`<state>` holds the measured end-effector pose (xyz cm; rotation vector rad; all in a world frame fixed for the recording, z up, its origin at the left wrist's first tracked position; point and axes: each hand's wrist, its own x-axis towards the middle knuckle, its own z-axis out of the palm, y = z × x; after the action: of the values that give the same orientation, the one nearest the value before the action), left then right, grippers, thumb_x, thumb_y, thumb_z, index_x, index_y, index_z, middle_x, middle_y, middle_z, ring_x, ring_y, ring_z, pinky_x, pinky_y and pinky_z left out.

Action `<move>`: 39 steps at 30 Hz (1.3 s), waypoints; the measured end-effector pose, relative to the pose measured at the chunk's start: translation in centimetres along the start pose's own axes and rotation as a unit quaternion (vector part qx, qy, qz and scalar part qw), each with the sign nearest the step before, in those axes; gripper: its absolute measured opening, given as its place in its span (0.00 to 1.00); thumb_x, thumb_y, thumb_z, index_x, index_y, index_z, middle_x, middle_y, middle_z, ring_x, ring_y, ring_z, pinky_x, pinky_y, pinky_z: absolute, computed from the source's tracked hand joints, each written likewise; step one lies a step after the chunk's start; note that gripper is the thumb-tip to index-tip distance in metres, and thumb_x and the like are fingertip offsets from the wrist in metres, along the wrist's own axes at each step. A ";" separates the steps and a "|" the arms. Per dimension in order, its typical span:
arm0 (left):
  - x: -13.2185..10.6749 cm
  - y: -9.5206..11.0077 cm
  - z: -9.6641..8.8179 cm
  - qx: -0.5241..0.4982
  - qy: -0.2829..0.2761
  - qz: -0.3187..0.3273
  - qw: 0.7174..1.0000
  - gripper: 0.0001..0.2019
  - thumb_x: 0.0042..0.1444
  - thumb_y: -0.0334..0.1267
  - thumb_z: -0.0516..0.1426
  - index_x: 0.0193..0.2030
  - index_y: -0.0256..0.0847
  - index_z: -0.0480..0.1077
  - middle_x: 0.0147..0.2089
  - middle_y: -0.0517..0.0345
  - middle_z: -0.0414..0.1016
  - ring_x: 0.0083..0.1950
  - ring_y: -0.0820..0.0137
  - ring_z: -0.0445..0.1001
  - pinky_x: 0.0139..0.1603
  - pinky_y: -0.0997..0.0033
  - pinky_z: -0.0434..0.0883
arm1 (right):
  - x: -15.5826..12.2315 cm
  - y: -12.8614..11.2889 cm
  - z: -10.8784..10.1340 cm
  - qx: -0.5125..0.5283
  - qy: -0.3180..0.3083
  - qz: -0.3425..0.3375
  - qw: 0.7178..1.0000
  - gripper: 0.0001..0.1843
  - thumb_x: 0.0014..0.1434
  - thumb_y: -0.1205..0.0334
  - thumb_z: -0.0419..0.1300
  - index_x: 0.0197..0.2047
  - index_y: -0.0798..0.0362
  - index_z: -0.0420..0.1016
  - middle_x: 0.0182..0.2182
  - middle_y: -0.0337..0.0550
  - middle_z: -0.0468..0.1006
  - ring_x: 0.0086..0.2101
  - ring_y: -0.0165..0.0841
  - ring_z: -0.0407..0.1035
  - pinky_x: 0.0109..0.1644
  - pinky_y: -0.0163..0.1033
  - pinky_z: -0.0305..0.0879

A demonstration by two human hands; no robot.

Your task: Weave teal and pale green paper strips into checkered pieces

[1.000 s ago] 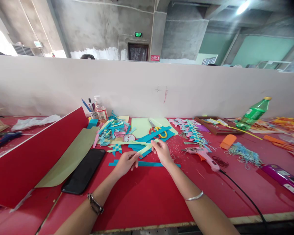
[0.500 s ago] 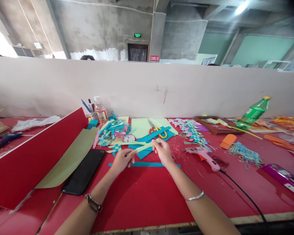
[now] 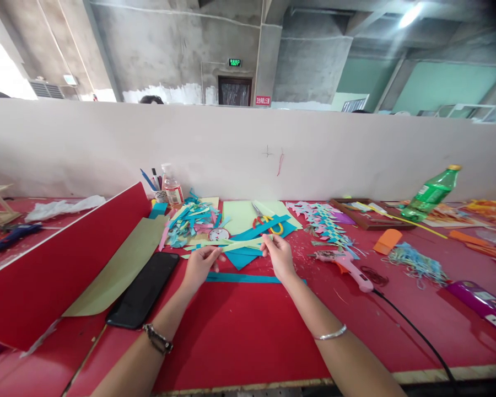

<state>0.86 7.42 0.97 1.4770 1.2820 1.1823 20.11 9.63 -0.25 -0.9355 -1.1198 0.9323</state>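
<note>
A pale green paper strip (image 3: 243,243) is stretched between my two hands above the red table. My left hand (image 3: 201,267) pinches its left end, and my right hand (image 3: 278,256) pinches the right end between thumb and fingers. Just in front of me lies a long blue paper strip (image 3: 248,278). Behind the held strip are blue paper sheets (image 3: 243,259) and scissors (image 3: 276,225) with red and yellow handles. A woven blue and green piece beyond my left hand is mostly hidden.
To the left are a black phone (image 3: 143,289), an olive paper sheet (image 3: 119,270) and a leaning red board (image 3: 66,264). Paper scraps (image 3: 192,220) lie behind. On the right are a pink glue gun (image 3: 347,264) with a cord, a green bottle (image 3: 432,193) and a purple power strip (image 3: 481,303).
My left hand has moved slightly left along the pale green strip, and more of it now shows between my hands. The strip lies more level. The view has shifted slightly.
</note>
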 end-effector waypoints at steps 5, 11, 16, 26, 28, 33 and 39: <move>0.1 -0.3 0.0 -0.021 -0.009 -0.029 0.999 0.16 0.43 0.49 0.55 0.27 0.34 0.67 0.24 0.57 0.74 0.17 0.75 0.68 0.19 0.77 0.65 | 0.0 0.3 -0.1 0.006 0.003 -0.003 1.000 0.15 0.49 0.52 0.54 0.20 0.55 0.62 0.17 0.35 0.67 0.16 0.22 0.57 0.20 0.30 0.54; 0.3 -0.6 -0.1 -0.046 0.018 -0.036 0.998 0.16 0.42 0.48 0.55 0.29 0.34 0.68 0.25 0.58 0.73 0.19 0.76 0.68 0.21 0.77 0.64 | 0.0 0.3 -0.1 0.023 -0.027 0.008 0.999 0.15 0.51 0.53 0.52 0.20 0.55 0.62 0.18 0.36 0.67 0.17 0.22 0.58 0.21 0.29 0.54; 0.5 -0.7 -0.4 -0.016 0.061 0.014 0.998 0.15 0.46 0.47 0.53 0.26 0.35 0.67 0.23 0.60 0.71 0.19 0.78 0.64 0.22 0.78 0.62 | 0.2 0.2 -0.1 0.036 -0.023 0.022 0.999 0.14 0.48 0.52 0.55 0.23 0.55 0.64 0.17 0.35 0.67 0.17 0.22 0.58 0.21 0.29 0.54; -0.4 0.3 -0.3 0.191 0.113 0.220 0.950 0.12 0.53 0.42 0.47 0.37 0.39 0.67 0.40 0.54 0.69 0.45 0.68 0.65 0.45 0.71 0.60 | -1.0 -0.3 0.9 -0.011 -0.186 0.030 0.982 0.11 0.50 0.55 0.54 0.25 0.54 0.65 0.17 0.34 0.68 0.15 0.23 0.59 0.20 0.30 0.55; -0.7 0.6 0.0 0.222 0.033 0.215 0.951 0.13 0.53 0.42 0.47 0.36 0.39 0.68 0.36 0.55 0.71 0.40 0.69 0.67 0.43 0.71 0.61 | -1.4 -0.3 1.3 -0.020 -0.223 0.035 0.974 0.11 0.50 0.55 0.54 0.26 0.54 0.66 0.17 0.34 0.68 0.15 0.23 0.59 0.20 0.30 0.55; -1.3 0.4 1.1 0.183 -0.137 0.139 0.964 0.16 0.54 0.45 0.45 0.34 0.37 0.66 0.23 0.60 0.69 0.24 0.75 0.66 0.26 0.78 0.62 | -1.6 -0.1 1.6 -0.031 -0.240 0.033 0.970 0.10 0.50 0.56 0.54 0.26 0.55 0.66 0.17 0.34 0.68 0.15 0.23 0.60 0.20 0.30 0.55; -1.3 -0.1 1.4 0.174 -0.138 0.109 0.969 0.17 0.53 0.46 0.45 0.24 0.37 0.64 0.16 0.64 0.64 0.18 0.78 0.60 0.20 0.80 0.56 | -1.5 0.0 1.5 -0.021 -0.241 0.031 0.970 0.09 0.49 0.56 0.55 0.28 0.54 0.67 0.18 0.34 0.68 0.16 0.23 0.60 0.22 0.30 0.57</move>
<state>2.21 6.15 0.40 2.0035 1.1973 0.8718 18.38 8.45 -0.48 -0.7995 -1.5313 1.2310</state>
